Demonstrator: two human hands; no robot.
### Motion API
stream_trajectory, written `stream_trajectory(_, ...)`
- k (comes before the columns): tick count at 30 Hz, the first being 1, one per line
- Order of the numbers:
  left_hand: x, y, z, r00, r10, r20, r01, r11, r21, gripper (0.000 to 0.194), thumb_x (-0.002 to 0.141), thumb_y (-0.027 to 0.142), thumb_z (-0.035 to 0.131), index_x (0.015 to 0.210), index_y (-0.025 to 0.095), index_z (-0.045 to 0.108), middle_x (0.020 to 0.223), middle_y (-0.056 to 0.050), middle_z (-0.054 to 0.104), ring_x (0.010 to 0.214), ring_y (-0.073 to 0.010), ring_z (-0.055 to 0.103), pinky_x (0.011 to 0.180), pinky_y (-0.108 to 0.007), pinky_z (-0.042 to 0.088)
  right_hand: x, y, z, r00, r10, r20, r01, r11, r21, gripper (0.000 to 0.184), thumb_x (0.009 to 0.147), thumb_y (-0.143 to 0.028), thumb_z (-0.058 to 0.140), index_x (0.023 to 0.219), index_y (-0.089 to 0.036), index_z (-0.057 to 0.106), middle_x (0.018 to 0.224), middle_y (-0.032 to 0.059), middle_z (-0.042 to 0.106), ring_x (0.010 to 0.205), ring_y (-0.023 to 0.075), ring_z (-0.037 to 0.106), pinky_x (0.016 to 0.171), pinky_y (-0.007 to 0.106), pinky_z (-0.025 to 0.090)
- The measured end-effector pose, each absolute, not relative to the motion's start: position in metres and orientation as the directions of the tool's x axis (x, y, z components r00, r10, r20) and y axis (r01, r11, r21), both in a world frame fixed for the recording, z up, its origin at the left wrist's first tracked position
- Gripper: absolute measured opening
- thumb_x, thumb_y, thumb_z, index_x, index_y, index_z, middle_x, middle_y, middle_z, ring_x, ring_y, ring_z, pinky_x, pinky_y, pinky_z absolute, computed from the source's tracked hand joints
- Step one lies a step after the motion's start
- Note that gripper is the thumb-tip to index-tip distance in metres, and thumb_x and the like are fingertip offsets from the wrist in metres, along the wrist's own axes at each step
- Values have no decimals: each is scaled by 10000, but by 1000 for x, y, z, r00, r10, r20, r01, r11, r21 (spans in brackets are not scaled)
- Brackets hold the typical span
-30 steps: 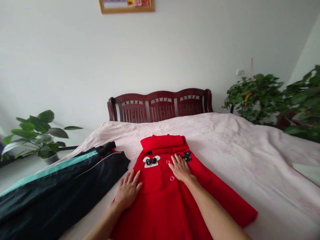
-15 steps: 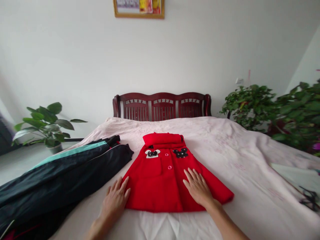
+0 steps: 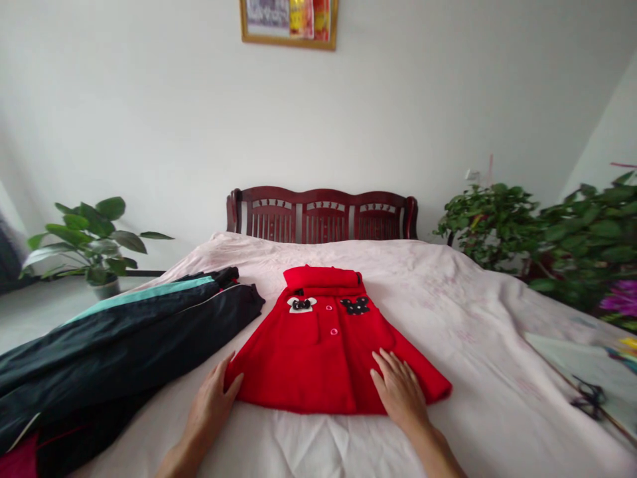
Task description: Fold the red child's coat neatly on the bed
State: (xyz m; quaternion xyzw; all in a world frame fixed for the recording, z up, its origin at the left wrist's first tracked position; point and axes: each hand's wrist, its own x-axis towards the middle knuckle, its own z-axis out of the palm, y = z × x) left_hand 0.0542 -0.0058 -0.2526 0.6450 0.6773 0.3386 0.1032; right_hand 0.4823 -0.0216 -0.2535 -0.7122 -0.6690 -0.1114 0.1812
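Note:
A red buttoned coat [image 3: 308, 365] lies on the bed with its upper part folded over at the far end. Mouse-shaped patches, one white [image 3: 302, 305] and one black with dots [image 3: 355, 305], decorate its front. My left hand [image 3: 212, 401] rests at the coat's lower left corner, thumb spread from the fingers at the edge. Flat on the lower right of the coat lies my right hand [image 3: 401, 388], its fingers outstretched. Neither hand grips the cloth.
Dark trousers [image 3: 129, 345] with a turquoise stripe are laid in a pile to the left. A pale sheet [image 3: 472, 358] covers the bed, which has a wooden headboard [image 3: 323, 212]. Potted plants [image 3: 97, 239] stand on both sides. Black glasses-like item [image 3: 590, 398] lies right.
My left hand has slid left and slightly down along the coat's edge. The right hand has shifted slightly nearer the coat's right edge. The coat's left hem corner sits farther left.

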Motion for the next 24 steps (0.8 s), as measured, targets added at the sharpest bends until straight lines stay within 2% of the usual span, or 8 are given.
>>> stream_trajectory(4, 54, -5, -252, -199, 950, 240, 776, 3, 631, 614, 899, 494, 463, 1427, 181, 453, 1240, -107, 695, 1101, -257, 674, 913, -352, 522, 493, -19, -256, 139, 891, 432, 983, -71, -169, 467, 924, -310, 405, 1308, -177, 634, 1381, 93, 613, 1307, 269, 532, 1132, 482, 357)
stream_trajectory(10, 57, -7, -245, -180, 966, 187, 801, 33, 598, 576, 920, 454, 422, 1432, 191, 437, 1354, -127, 629, 1223, -286, 607, 972, -400, 484, 502, -20, -257, 144, 873, 465, 984, -77, -160, 458, 918, -297, 405, 1264, -137, 660, 1342, 110, 638, 1262, 287, 562, 1117, 489, 371)
stream_trajectory(18, 58, -5, -244, -169, 968, 186, 828, 37, 560, 543, 927, 441, 402, 1406, 194, 470, 1436, -105, 567, 1236, -287, 595, 1002, -409, 471, 503, -20, -260, 113, 855, 506, 989, -47, -141, 428, 914, -301, 422, 1231, -176, 681, 1313, 101, 657, 1229, 286, 584, 1071, 470, 420)
stream_trajectory(24, 57, -4, -247, -159, 968, 194, 837, 28, 547, 539, 936, 453, 380, 1399, 195, 476, 1401, -107, 593, 1222, -278, 608, 1004, -406, 476, 504, -20, -262, 104, 846, 523, 990, -41, -132, 419, 909, -293, 429, 1221, -187, 688, 1296, 101, 668, 1215, 283, 593, 1053, 461, 433)
